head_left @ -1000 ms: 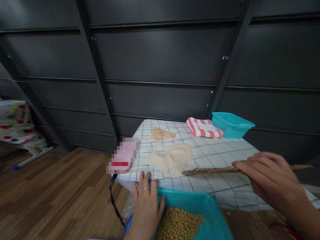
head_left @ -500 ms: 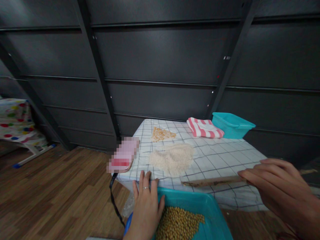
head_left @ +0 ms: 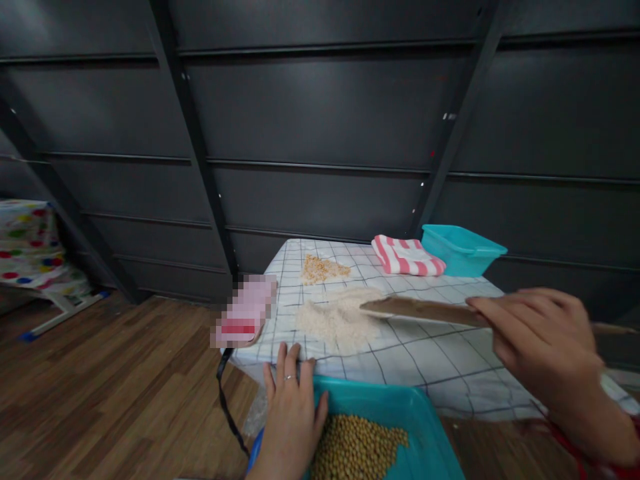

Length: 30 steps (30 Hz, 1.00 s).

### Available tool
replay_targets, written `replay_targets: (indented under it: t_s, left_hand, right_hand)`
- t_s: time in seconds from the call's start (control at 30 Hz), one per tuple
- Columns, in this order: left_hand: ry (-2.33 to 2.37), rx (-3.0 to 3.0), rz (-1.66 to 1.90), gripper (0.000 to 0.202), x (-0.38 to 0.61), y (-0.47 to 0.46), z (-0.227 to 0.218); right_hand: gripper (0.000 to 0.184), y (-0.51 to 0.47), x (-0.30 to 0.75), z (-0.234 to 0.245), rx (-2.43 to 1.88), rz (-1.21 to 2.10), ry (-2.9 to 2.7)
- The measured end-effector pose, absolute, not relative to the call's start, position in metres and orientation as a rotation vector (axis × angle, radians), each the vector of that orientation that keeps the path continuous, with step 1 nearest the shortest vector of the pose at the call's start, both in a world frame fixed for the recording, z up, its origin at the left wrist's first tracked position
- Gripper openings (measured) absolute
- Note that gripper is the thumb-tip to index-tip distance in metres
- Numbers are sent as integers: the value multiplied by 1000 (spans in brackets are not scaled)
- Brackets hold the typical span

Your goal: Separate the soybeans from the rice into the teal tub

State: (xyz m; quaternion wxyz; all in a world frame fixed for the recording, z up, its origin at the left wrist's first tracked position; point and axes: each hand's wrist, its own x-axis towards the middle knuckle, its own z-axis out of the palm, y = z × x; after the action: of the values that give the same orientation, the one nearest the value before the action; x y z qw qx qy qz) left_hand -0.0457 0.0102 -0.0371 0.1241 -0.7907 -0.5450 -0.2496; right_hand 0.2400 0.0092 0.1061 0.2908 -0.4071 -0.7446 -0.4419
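Observation:
My right hand [head_left: 545,347] is closed around a long flat brown strip [head_left: 425,311] that looks like cardboard or wood. The strip's far tip reaches over the mound of pale grains, perhaps rice [head_left: 340,319], on the tablecloth; I cannot tell whether they touch. My left hand [head_left: 293,413], with a ring on one finger, lies over the left edge of a teal tub [head_left: 425,407]. Its fingers are stretched out toward the cloth's front edge, and the thumb is on the tub's inner side. Inside the tub lie round yellow-brown beans [head_left: 357,447], partly hidden by this hand.
A checked white tablecloth [head_left: 425,343] covers the table. Farther back lie yellow kernels [head_left: 323,269], a folded pink-striped towel [head_left: 407,256] and another teal tub [head_left: 463,252]. A blurred pink object [head_left: 247,310] with a black strap sits at the left edge. Dark wall panels [head_left: 320,113] stand behind.
My right hand has raised the brown strip and moved it forward from the table's front edge to over the pale mound. My left hand stays at the tub.

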Motion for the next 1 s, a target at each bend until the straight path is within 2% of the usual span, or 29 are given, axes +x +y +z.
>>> replay_targets:
  t_s: [0.1,0.27,0.5,0.7,1.0]
  left_hand:
    - [-1597,-2306,-733,26,-44,11,-38]
    - [-1598,-2306,-714,25,-43,11,-39]
    - [-1619,-2330,-728,26,-45,10,-37]
    - [-1609,-2328,-716,26,-45,10,-40]
    - [-1586,-2302,-714,25,-41,11,-37]
  right_hand:
    - [20,41,230,111,-1025,-1385,-2025]
    - [23,67,219,104,-988,-1324,-2158]
    - [33,41,229,115,-926,-1223,-2206]
    - [25,45,245,120,-1058,-1356,-2033]
    - [25,88,207,92,-1079,-1198,-2111]
